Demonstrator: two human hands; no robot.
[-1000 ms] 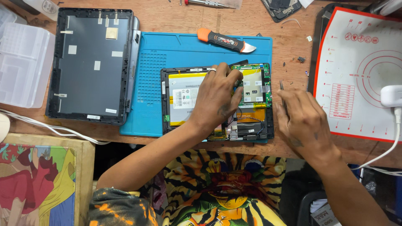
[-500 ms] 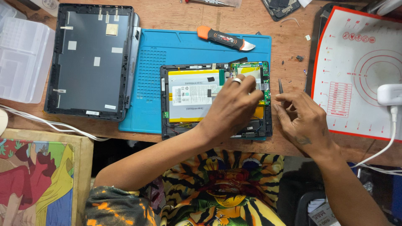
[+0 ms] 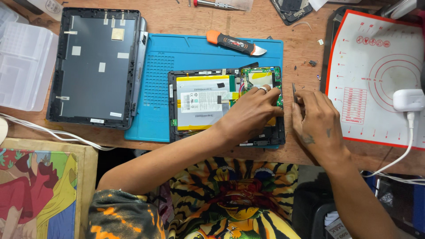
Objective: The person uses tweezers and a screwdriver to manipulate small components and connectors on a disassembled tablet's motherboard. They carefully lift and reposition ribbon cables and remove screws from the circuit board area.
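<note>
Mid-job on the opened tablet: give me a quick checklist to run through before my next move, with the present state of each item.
1. Opened tablet lies fully on the blue mat: ok.
2. Left hand rests on the green circuit board, steadying it: ok.
3. Right hand grips the thin metal tool: ok.
4. Tool tip on target: cannot tell, it stands beside the tablet's right edge.
5. Orange-handled pry tool within reach on the mat: ok.
6. Loose screws secured: cannot tell, small bits lie on the wooden table.
</note>
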